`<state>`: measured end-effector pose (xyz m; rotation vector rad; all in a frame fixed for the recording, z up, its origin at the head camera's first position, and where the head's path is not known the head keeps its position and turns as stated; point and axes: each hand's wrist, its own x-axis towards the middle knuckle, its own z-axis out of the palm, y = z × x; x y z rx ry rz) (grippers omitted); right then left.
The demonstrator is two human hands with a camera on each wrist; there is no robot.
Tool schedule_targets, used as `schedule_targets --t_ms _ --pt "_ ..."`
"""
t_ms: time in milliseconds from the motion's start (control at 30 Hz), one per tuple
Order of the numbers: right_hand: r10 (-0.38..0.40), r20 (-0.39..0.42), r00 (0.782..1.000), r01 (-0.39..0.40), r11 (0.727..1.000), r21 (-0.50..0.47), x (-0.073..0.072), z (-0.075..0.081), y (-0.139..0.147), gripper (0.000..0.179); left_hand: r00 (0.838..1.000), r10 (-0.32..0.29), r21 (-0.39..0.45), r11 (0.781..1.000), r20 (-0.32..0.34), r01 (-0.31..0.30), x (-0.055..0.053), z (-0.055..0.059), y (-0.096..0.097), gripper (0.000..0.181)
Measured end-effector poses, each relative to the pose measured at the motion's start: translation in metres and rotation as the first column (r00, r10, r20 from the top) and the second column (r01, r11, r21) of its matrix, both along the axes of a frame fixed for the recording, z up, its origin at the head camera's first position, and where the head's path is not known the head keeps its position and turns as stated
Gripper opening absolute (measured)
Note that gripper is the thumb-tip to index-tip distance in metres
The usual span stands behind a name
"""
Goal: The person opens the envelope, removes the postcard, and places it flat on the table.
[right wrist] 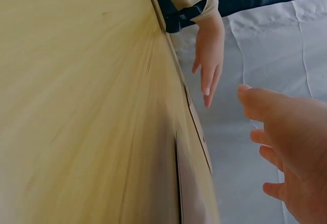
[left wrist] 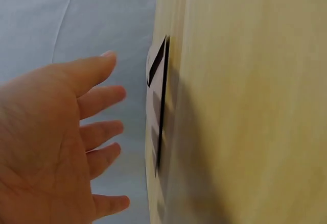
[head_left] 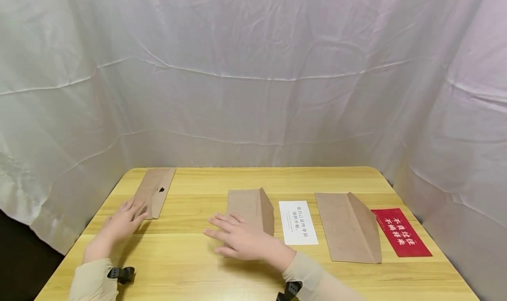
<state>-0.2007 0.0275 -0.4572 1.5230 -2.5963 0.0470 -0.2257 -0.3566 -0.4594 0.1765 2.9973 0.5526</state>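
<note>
My left hand (head_left: pixel 123 219) hovers over the near end of a brown envelope (head_left: pixel 164 182) at the table's far left, fingers spread and holding nothing. That envelope carries a small dark mark. In the left wrist view the left hand (left wrist: pixel 56 137) stands apart from the envelope (left wrist: pixel 157 99). My right hand (head_left: pixel 245 239) is over the near left part of an envelope with its flap raised (head_left: pixel 243 204), covering some of it. Extended fingers and an empty palm show on the right hand (right wrist: pixel 301 147) in the right wrist view, above the tabletop.
Right of the middle envelope lies a white card (head_left: pixel 299 224) with printed characters. Beside it is another brown envelope (head_left: pixel 342 226) with its flap out, then a red card (head_left: pixel 402 233) near the right edge. A pale curtain (head_left: pixel 253 94) hangs behind the wooden table (head_left: pixel 174 266).
</note>
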Motion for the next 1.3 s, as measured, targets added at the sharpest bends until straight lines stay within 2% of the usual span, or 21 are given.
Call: schedule_targets --t_ms 267,433,833,1033,1300 --pt "-0.047 0.061 0.997 0.046 0.999 0.018 -0.012 -0.005 -0.027 0.057 0.995 -0.048 0.032 0.998 0.086 0.045 0.005 -0.004 0.003 0.085" --pt "-0.053 0.089 0.995 0.051 0.998 0.027 -0.018 -0.009 -0.041 0.06 0.989 -0.062 0.061 0.997 0.137 0.054 0.007 -0.003 0.004 0.087" --pt "-0.1 0.162 0.982 0.094 0.995 0.045 -0.025 -0.021 -0.068 0.06 0.989 -0.088 0.06 0.995 0.117 0.081 0.015 -0.008 0.004 0.08" --pt "-0.111 0.15 0.982 0.1 0.992 0.077 -0.026 -0.023 -0.083 0.06 0.994 -0.095 -0.03 0.995 0.057 0.097 0.022 -0.01 0.009 0.069" --pt "-0.098 0.143 0.985 0.078 0.987 0.14 -0.025 -0.021 -0.107 0.06 0.994 -0.074 -0.079 0.994 0.077 0.08 0.038 -0.008 0.015 0.063"
